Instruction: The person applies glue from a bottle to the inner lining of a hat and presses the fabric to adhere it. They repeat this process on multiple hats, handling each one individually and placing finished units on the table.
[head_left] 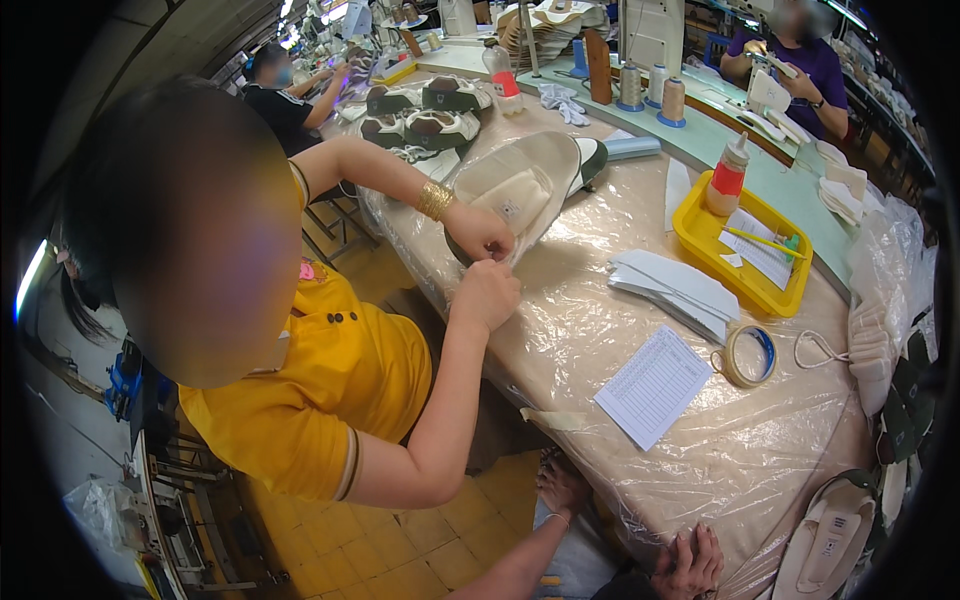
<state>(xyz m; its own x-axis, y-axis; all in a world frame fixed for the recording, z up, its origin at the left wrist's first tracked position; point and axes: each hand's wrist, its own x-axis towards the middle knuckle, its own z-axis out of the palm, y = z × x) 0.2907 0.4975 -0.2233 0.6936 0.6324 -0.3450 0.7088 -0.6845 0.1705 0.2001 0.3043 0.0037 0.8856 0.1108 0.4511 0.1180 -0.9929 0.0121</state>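
My left hand (562, 488), with a thin band at the wrist, is beside the table's front edge above a greyish cloth. Its shaded fingers look loosely apart, with nothing seen in them. At the near edge of the plastic-covered table (760, 440), my right hand (690, 566) lies with fingers stretched out, holding nothing. A printed sheet (654, 387) lies ahead of it, and a pale shoe (825, 545) is to its right. On the left, a co-worker in a yellow shirt (300, 420) pinches the edge of a beige shoe piece (515, 185) with both hands.
A tape roll (734, 362) and a stack of white pieces (680, 290) lie mid-table. Behind them, a yellow tray (790, 293) holds a bottle (728, 175) and pencil. Several shoes (425, 115) stand at the far left. Plastic-bagged pieces (875, 320) line the right edge.
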